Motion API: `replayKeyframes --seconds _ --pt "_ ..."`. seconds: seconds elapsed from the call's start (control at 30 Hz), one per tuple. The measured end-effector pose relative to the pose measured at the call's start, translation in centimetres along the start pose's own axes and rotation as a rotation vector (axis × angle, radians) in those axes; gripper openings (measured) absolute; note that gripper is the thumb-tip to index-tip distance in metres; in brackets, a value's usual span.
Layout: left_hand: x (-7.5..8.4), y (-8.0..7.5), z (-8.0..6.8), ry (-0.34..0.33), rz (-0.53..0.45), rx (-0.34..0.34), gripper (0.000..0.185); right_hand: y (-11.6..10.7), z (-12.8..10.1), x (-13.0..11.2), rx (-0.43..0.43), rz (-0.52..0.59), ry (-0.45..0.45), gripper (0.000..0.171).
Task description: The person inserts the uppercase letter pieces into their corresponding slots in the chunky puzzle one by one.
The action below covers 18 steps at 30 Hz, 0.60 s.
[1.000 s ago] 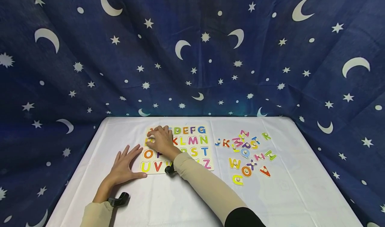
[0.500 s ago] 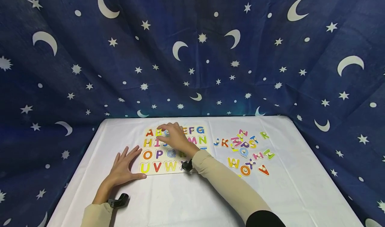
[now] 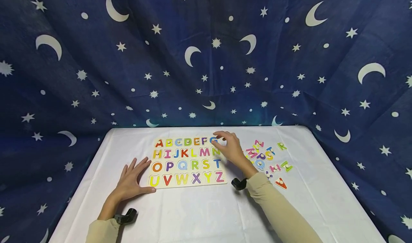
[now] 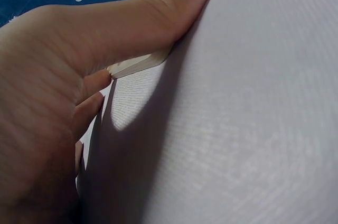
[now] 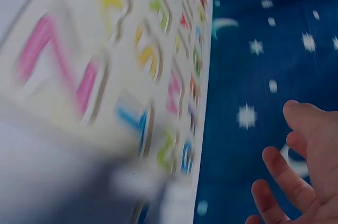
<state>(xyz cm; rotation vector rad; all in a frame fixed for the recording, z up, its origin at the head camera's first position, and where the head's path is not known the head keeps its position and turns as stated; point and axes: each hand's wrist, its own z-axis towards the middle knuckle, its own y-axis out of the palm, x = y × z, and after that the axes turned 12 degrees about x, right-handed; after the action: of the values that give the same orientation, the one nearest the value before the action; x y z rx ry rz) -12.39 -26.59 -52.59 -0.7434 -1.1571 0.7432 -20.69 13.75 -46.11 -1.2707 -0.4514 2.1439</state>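
A wooden alphabet board (image 3: 188, 162) with coloured letters A to Z lies on the white tablecloth (image 3: 206, 211). My left hand (image 3: 132, 180) lies flat on the cloth, fingers spread. Its thumb presses the board's lower left corner (image 4: 137, 63). My right hand (image 3: 229, 148) hovers over the board's right edge near the G and N, fingers relaxed and holding nothing. In the right wrist view the board (image 5: 105, 76) is blurred and the fingers (image 5: 285, 182) are loosely spread. A cluster of loose letter pieces (image 3: 268, 159) with small knobs lies just right of that hand.
A dark blue cloth with moons and stars (image 3: 206, 57) hangs behind and around the table. Bare tablecloth lies in front of the board and at the far right. The table edges run along the left, right and back.
My right hand has swept from the board's upper left across to its right edge, uncovering all the letters. The left hand has stayed in place.
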Motion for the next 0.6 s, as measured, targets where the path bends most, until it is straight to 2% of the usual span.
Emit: replayKeyframes --seconds 0.3,0.4,0.6 --pt "0.0 0.2 0.0 0.014 0.008 0.002 0.114 -7.1 -3.7 5.0 0.132 -0.057 0.125 0.036" --pt "0.0 0.2 0.0 0.012 0.006 0.002 0.114 -9.0 -5.1 6.5 0.163 -0.117 0.166 0.039" --pt "-0.1 0.1 0.1 0.017 0.015 0.0 0.114 -12.2 -8.1 8.9 0.228 -0.254 0.317 0.04"
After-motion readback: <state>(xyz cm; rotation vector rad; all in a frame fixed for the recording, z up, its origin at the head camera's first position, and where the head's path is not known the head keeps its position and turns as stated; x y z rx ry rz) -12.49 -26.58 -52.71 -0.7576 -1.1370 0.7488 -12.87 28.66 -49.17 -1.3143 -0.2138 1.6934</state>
